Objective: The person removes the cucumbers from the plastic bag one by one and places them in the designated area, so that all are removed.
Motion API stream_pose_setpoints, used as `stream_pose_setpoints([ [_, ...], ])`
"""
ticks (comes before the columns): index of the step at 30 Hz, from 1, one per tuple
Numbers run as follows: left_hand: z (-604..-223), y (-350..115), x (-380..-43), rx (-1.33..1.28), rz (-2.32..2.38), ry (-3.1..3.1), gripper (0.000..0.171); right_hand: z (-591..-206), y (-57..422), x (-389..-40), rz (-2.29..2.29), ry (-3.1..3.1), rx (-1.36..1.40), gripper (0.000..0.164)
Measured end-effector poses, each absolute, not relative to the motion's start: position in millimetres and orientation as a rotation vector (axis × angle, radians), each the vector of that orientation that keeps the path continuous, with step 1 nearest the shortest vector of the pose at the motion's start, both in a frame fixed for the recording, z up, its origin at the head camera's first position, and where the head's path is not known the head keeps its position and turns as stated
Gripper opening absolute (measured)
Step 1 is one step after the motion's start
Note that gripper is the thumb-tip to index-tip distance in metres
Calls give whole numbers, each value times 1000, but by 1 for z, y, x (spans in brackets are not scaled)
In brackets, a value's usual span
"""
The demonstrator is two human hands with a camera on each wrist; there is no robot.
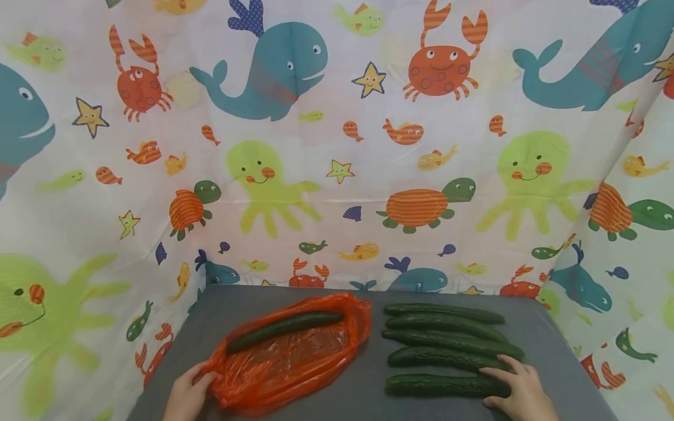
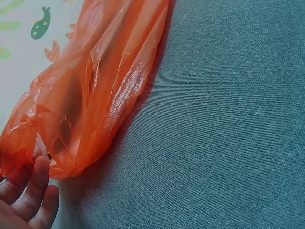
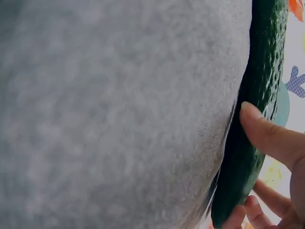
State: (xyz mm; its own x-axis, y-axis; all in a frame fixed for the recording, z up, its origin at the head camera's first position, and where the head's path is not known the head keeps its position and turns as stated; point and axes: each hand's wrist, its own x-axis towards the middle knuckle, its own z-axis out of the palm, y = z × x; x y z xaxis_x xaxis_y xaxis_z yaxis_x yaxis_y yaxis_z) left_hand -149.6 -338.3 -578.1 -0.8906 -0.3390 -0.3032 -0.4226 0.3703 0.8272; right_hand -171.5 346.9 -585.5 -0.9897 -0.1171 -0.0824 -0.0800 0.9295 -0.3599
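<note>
An orange plastic bag lies spread on the left half of the table, with one cucumber lying lengthwise in it. My left hand pinches the bag's near left edge; in the left wrist view, its fingertips meet the crumpled film. To the right, several dark green cucumbers lie side by side in a row. The nearest cucumber has its right end gripped by my right hand. In the right wrist view, the thumb presses one side of this cucumber and the fingers curl round the other.
A grey cloth-like surface covers the table. Behind and at both sides hangs a white curtain printed with sea animals. Above the gripped cucumber lie the other cucumbers, close together. Grey table shows between the bag and the row.
</note>
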Motion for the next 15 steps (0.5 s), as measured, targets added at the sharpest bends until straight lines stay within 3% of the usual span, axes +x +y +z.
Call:
stream_pose_setpoints([
  [15, -581, -340, -152, -695, 1597, 2504, 48, -561, 345, -168, -1151, 2743, 204, 84],
])
